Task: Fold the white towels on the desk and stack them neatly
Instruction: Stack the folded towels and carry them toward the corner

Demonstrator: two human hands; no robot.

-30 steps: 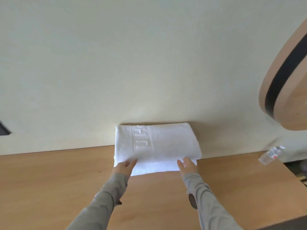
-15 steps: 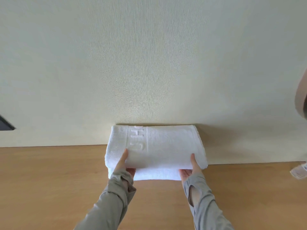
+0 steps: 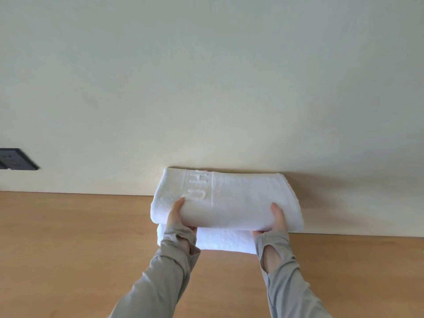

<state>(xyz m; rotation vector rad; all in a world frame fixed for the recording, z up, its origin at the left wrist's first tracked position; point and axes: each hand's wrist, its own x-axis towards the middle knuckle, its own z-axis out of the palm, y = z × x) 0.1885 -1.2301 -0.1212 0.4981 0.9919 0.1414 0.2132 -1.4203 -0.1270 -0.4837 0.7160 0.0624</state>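
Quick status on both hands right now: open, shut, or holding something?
Left hand: holds the top folded towel at its near left edge, thumb on top.
Right hand: holds the same towel's near right edge.

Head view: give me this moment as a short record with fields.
folded towel: white, raised lettering on top, far edge at the wall
left hand: grips the towel's near left edge, thumb on top
right hand: grips the near right edge, thumb on top
lower white layer: lies on the desk beneath the held fold; cannot tell whether it is a separate towel
desk: wooden
wall panel: dark, far left
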